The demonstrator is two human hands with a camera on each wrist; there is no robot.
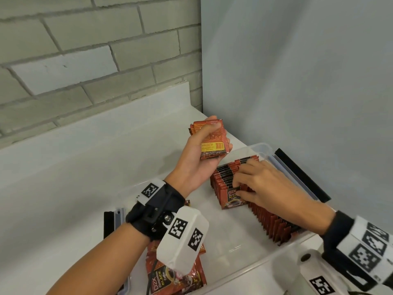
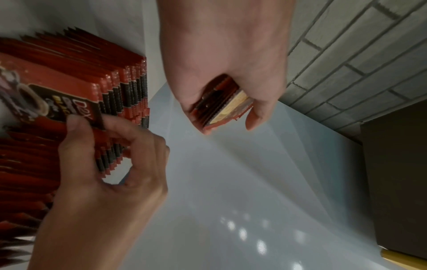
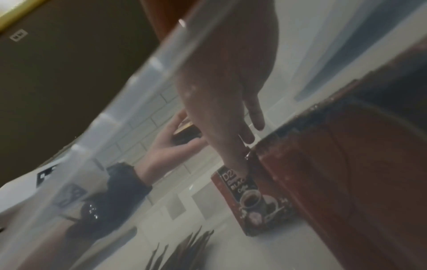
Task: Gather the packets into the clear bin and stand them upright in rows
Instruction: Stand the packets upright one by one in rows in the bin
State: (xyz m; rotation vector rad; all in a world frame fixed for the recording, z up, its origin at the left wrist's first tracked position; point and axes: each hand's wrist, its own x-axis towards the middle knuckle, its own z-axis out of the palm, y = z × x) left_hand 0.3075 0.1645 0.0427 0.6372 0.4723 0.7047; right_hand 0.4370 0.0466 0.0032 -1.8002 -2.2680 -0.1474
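Note:
My left hand (image 1: 223,136) hovers above the clear bin (image 1: 262,148) and grips a small stack of red coffee packets (image 1: 212,145), thumb across its top face; the left wrist view shows the stack (image 2: 217,102) edge-on. Inside the bin, upright packets (image 1: 227,179) stand in rows along the right side. My right hand (image 1: 238,188) reaches in and pinches the tops of the front packets, thumb on the printed face of the front packet (image 2: 57,102), fingers (image 2: 129,135) curled behind several. The right wrist view shows fingers (image 3: 233,155) on that front packet (image 3: 249,199).
Loose packets (image 1: 176,279) lie flat at the bin's near left, partly under my left wrist camera. The bin sits on a white counter (image 1: 85,167) in a corner, with a brick wall (image 1: 85,50) behind and a pale wall on the right. A black strip (image 1: 302,173) runs along the bin's far side.

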